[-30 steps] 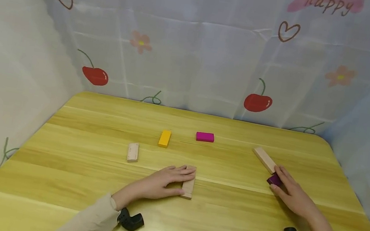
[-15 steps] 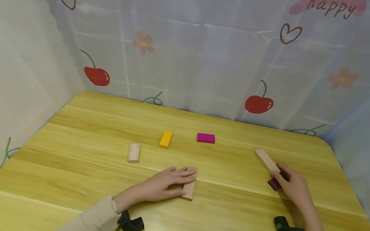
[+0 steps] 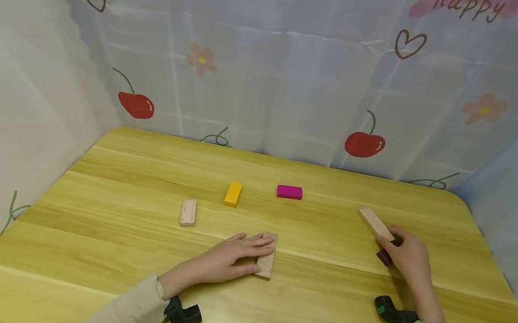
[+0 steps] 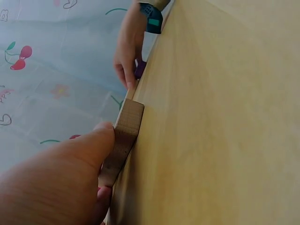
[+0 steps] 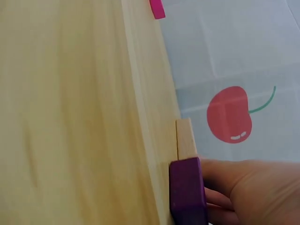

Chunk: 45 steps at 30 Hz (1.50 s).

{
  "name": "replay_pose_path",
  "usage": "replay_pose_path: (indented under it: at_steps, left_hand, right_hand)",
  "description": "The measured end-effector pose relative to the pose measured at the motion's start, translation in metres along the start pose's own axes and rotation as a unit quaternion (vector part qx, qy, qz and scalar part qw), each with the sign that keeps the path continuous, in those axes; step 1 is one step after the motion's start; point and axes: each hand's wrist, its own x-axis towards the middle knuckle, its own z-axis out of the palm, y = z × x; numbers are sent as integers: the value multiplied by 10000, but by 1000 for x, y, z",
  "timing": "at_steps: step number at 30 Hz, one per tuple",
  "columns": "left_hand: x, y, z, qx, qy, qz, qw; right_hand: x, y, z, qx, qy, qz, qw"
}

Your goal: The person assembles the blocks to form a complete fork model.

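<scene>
My left hand (image 3: 235,255) rests with extended fingers across a plain wooden block (image 3: 265,267) lying on the table. Seen from the left wrist, the thumb lies on the block's (image 4: 127,129) upper face. At the right, my right hand (image 3: 409,256) pinches the near end of another plain wooden block (image 3: 374,223), which points diagonally toward the back. A dark purple block (image 3: 384,257) sits beside that end, under the hand. In the right wrist view the purple block (image 5: 188,190) stands in front of the wooden block (image 5: 186,138) and hides part of the fingers.
Toward the back of the wood-grain table (image 3: 124,253) lie a yellow block (image 3: 233,194) and a magenta block (image 3: 289,192). A short pale block with speckles (image 3: 188,212) is left of centre. A printed curtain (image 3: 272,74) stands behind the table.
My right hand has shifted from over the purple block to the wooden block's near end, thumb and fingers closing round it. The left hand stays in place.
</scene>
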Motion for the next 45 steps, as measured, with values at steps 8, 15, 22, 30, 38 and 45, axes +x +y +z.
replay_pose_path:
  at_steps: [8, 15, 22, 30, 38, 45]
  left_hand:
    - [0, 0, 0, -65, 54, 26, 10000]
    - [-1, 0, 0, -8, 67, 47, 10000]
    - [-1, 0, -1, -6, 84, 61, 9999]
    - [-1, 1, 0, -53, 73, 67, 9999]
    - [-1, 2, -2, -94, 66, 32, 9999]
    - [-1, 2, -1, -184, 64, -61, 9998]
  right_hand:
    - [-1, 1, 5, -76, 477, 37, 9988]
    - [0, 4, 8, -182, 960, -79, 9952]
    - [0, 8, 5, 119, 1151, -95, 9932]
    - [1, 3, -1, 592, 1405, 195, 9881]
    - [2, -38, 0, 1167, 979, -322, 9878]
    - [7, -78, 21, 1720, 369, -988, 9794]
